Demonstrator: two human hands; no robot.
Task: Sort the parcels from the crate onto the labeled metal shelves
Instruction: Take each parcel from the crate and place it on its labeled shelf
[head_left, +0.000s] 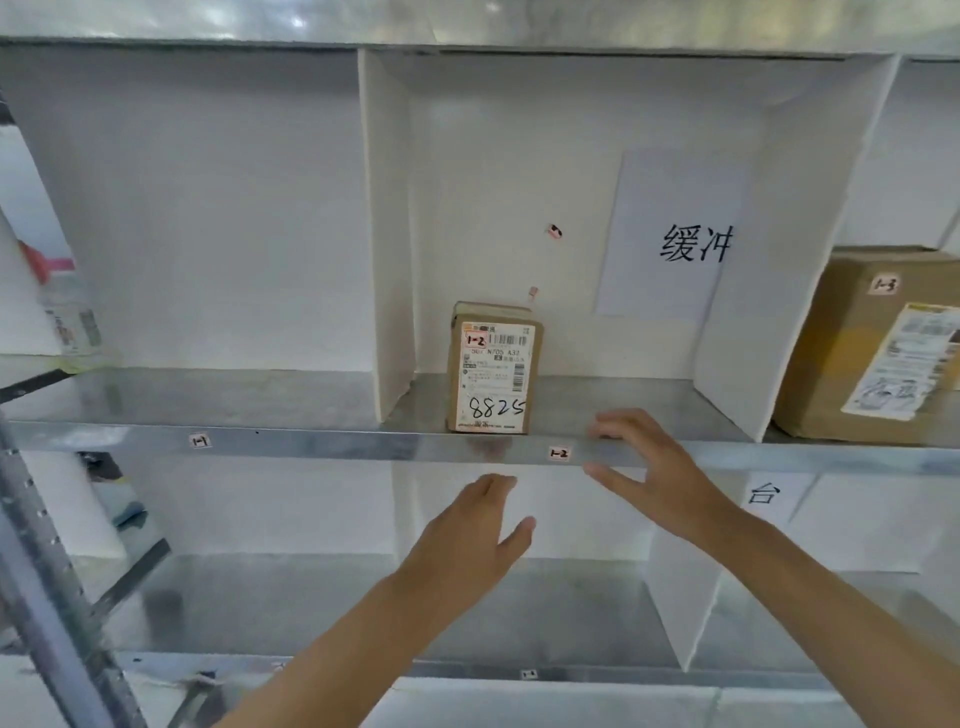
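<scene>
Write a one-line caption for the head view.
Parcel marked 1-2 stands in the shelf bay tagged 1-2; left hand and right hand, open and empty, near its edge.

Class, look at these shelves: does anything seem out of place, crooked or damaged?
The small parcel marked 1-2 stands upright above the 1-2 shelf tag. Only two stray pink stickers on the back wall behind it look odd.

Place: parcel sorting storeroom
Shelving: metal shelves (260, 397) split by white dividers (389, 234)
Front edge: handwritten bay tags (559, 453)
Stock: cardboard parcels (491, 374) bearing shipping labels (906, 358)
</scene>
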